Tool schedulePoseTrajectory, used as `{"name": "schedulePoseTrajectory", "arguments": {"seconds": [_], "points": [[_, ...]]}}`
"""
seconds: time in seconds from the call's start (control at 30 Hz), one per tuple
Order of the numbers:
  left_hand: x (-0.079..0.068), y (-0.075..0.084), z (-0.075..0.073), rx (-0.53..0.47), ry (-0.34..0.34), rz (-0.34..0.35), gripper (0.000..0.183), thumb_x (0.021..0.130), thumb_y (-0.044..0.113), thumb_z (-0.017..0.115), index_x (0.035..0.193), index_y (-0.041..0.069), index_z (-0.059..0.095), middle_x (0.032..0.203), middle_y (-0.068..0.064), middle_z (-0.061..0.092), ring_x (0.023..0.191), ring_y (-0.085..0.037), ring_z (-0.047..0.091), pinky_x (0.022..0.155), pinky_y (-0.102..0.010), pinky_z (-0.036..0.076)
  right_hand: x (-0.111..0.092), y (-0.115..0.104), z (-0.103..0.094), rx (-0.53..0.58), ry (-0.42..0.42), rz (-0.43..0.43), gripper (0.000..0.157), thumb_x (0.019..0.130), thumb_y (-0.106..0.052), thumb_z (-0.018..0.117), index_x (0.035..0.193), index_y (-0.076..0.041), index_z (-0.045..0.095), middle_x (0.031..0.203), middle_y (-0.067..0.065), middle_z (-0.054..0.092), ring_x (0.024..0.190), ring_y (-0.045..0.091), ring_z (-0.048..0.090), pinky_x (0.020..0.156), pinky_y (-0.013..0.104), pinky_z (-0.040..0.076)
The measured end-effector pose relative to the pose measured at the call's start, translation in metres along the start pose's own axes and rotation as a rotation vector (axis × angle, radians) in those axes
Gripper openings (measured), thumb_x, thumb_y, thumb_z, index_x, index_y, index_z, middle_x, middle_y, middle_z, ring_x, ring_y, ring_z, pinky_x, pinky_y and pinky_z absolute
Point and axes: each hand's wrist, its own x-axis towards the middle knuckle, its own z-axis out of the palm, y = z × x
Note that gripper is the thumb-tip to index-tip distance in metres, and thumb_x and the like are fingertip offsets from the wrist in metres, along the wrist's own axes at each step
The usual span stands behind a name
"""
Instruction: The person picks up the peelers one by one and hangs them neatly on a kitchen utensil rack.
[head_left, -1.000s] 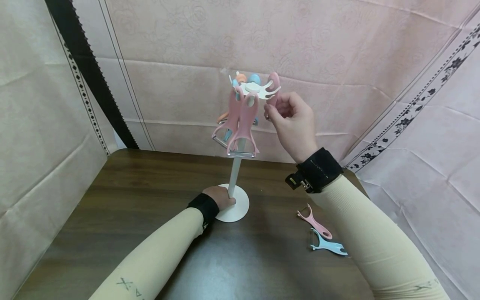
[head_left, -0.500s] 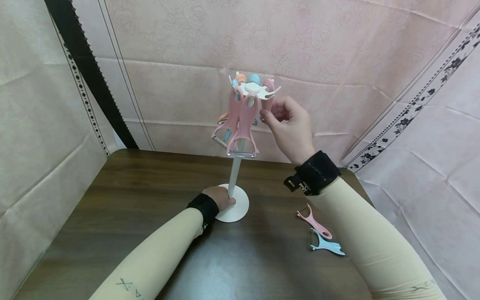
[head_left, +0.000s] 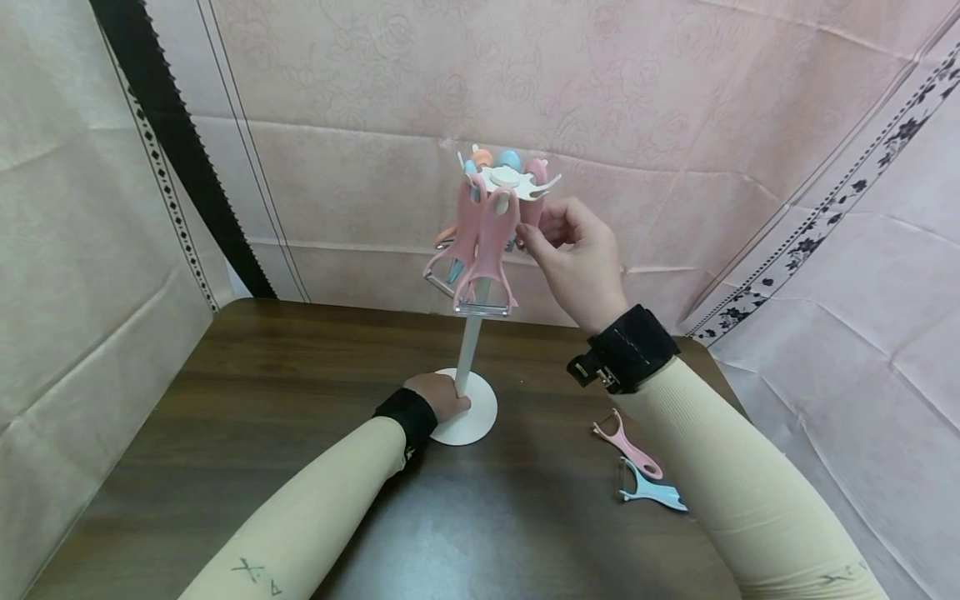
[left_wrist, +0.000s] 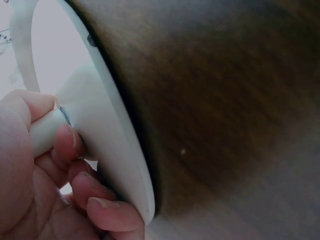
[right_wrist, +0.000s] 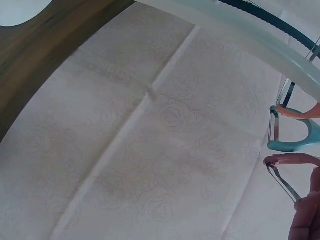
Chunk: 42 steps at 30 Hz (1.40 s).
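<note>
My left hand (head_left: 441,396) grips the foot of a white stand's pole (head_left: 468,350), its fingers curled round it just above the round base (head_left: 480,417). At the stand's top is a white hook rack (head_left: 504,177). My right hand (head_left: 583,262) pinches a pink peeler (head_left: 532,213) at the rack's right side; its handle end reaches up among the hooks. The right wrist view shows that peeler's head (right_wrist: 290,159) by my fingers (right_wrist: 306,212). Two more pink peelers (head_left: 495,237) hang at the front, and blue peelers (right_wrist: 295,145) and an orange peeler (head_left: 444,235) hang behind.
On the brown table (head_left: 300,400), right of the stand, a pink peeler (head_left: 633,450) and a light blue peeler (head_left: 652,490) lie side by side near my right forearm. A pale patterned cloth (head_left: 360,192) hangs behind the table, with more cloth at both sides.
My right hand has moved left and slightly down with the pink peeler, whose top has come in from the hook tips toward the rack's middle. My left hand stays on the pole.
</note>
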Motion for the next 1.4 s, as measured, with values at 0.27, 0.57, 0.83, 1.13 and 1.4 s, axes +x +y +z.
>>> {"name": "schedulePoseTrajectory", "arguments": {"seconds": [0.27,0.57,0.83,1.13,1.4], "points": [[-0.005,0.002,-0.004,0.002,-0.012,-0.015,0.035,0.090,0.039,0.058,0.087,0.007,0.071,0.070,-0.001,0.062,0.065,-0.019,0.057,0.064,-0.034,0.045,-0.009,-0.023,-0.003,0.030,0.004,-0.064,0.015,0.090,-0.006,0.066,0.100,0.004,0.060,0.087,0.011,0.062,0.076,0.018,0.056,0.072,0.027,0.046],[-0.013,0.006,-0.010,0.013,-0.001,-0.007,0.035,0.091,0.038,0.059,0.089,0.006,0.071,0.071,-0.001,0.063,0.066,-0.019,0.056,0.066,-0.034,0.046,-0.015,-0.016,-0.014,-0.013,0.034,-0.085,0.014,0.092,-0.004,0.062,0.098,0.008,0.060,0.089,0.012,0.061,0.074,0.017,0.055,0.072,0.026,0.044],[-0.008,0.004,-0.006,0.016,-0.007,-0.037,0.036,0.091,0.041,0.059,0.089,0.007,0.072,0.070,-0.001,0.062,0.067,-0.019,0.057,0.066,-0.035,0.046,-0.023,0.051,-0.030,-0.101,-0.047,0.008,0.021,0.092,-0.023,0.066,0.102,-0.003,0.063,0.088,0.005,0.064,0.075,0.015,0.056,0.070,0.023,0.043],[-0.011,0.006,-0.007,0.021,0.016,-0.005,0.036,0.092,0.040,0.059,0.083,0.007,0.073,0.066,0.000,0.061,0.066,-0.019,0.057,0.067,-0.035,0.046,-0.058,0.113,-0.062,-0.278,-0.299,0.214,0.036,0.091,-0.039,0.065,0.109,-0.008,0.063,0.095,0.005,0.064,0.081,0.019,0.058,0.071,0.031,0.046],[-0.019,0.012,-0.016,0.004,-0.001,-0.007,0.036,0.092,0.037,0.059,0.078,0.007,0.072,0.064,-0.001,0.061,0.064,-0.019,0.057,0.065,-0.034,0.046,-0.092,0.155,-0.094,-0.435,-0.524,0.389,0.050,0.090,-0.048,0.063,0.114,-0.004,0.060,0.106,0.011,0.065,0.097,0.027,0.061,0.084,0.045,0.047]]}}
